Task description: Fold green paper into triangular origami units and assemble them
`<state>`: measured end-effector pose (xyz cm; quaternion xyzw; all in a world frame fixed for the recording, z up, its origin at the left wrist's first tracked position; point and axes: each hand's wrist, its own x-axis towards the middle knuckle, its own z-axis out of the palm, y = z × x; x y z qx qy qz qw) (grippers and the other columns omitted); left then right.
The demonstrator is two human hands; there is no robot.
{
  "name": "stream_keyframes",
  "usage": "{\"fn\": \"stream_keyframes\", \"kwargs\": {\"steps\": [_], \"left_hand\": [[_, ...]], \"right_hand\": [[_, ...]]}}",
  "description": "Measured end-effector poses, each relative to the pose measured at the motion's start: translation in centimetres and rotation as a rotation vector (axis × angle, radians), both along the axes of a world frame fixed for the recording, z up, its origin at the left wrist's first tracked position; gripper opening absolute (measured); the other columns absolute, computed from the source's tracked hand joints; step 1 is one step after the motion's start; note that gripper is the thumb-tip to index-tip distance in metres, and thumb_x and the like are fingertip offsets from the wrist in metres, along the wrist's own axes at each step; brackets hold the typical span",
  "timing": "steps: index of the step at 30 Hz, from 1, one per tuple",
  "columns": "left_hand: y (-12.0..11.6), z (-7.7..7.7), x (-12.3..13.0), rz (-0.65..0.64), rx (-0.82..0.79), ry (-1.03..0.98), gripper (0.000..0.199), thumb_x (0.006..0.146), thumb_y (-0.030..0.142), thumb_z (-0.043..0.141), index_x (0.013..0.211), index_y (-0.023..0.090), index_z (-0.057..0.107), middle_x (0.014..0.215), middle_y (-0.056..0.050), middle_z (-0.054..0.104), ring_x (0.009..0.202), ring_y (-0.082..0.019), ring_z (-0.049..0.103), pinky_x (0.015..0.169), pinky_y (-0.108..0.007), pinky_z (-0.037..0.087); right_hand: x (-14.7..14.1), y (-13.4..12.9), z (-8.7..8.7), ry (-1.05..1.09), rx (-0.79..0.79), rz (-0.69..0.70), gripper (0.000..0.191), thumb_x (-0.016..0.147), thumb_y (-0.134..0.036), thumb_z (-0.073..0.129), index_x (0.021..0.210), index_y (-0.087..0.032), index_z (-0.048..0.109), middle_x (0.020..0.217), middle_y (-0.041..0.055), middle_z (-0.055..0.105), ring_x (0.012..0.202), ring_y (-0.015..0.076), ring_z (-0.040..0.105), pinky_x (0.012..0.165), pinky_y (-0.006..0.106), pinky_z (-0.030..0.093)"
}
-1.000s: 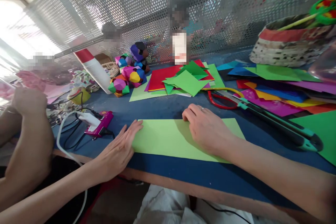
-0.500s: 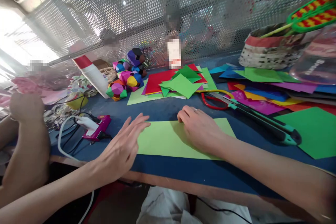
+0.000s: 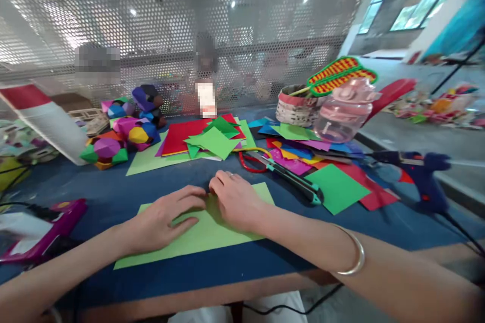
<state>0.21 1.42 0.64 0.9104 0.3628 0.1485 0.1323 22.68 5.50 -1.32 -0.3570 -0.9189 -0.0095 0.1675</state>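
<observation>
A long light green sheet of paper (image 3: 206, 229) lies flat near the front of the blue table. My left hand (image 3: 162, 217) rests over its left part, fingers stretched out and thumb apart. Beside it, my right hand (image 3: 238, 202) has its fingers curled together at the sheet's far edge. Their fingertips nearly meet there, and what lies under the right fingers is hidden. Just beyond the right hand are red-handled scissors (image 3: 252, 161) and a black and teal box cutter (image 3: 293, 181).
Folded green paper pieces (image 3: 215, 141) top a red stack (image 3: 182, 136). Coloured sheets (image 3: 337, 189) spread rightward below a pink bottle (image 3: 337, 116). A glue gun (image 3: 426, 176) stands at right. Paper balls (image 3: 108, 149), a white bottle (image 3: 53, 123) and a purple power strip (image 3: 70, 217) are at left.
The view has swung right, bringing the glue gun in. My left hand has come from the sheet's left end over it, close to my right hand, which stays curled at the far edge.
</observation>
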Motion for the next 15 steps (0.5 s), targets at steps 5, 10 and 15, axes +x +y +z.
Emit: {"fn": "stream_keyframes", "kwargs": {"steps": [5,10,15], "left_hand": [[0.1,-1.2,-0.9,-0.008,-0.007,0.002,0.028,0.102,0.024,0.048,0.125,0.027,0.063,0.141,-0.007,0.056,0.129,-0.023,0.057,0.107,-0.038,0.051],[0.5,-1.4,-1.3,-0.066,0.024,-0.043,0.035,0.101,0.023,0.049,0.133,0.031,0.063,0.143,-0.005,0.059,0.131,-0.024,0.057,0.106,-0.039,0.052],[0.4,-1.2,-1.8,-0.115,0.033,-0.057,0.040,0.100,0.024,0.053,0.139,0.031,0.059,0.145,-0.005,0.058,0.132,-0.025,0.056,0.107,-0.040,0.052]], "right_hand": [[0.2,-0.1,0.7,-0.007,-0.013,-0.009,0.014,0.088,-0.012,0.051,0.098,-0.016,0.061,0.104,0.0083,0.062,0.089,0.0206,0.056,0.080,0.033,0.042],[1.4,1.6,2.8,0.013,-0.005,-0.201,0.023,0.094,-0.010,0.045,0.107,-0.020,0.061,0.113,0.0055,0.062,0.099,0.0172,0.059,0.088,0.030,0.041],[5.3,3.9,5.0,-0.020,-0.012,-0.528,0.019,0.097,-0.022,0.050,0.111,-0.015,0.061,0.114,0.0144,0.064,0.104,0.0260,0.061,0.083,0.035,0.042]]}}
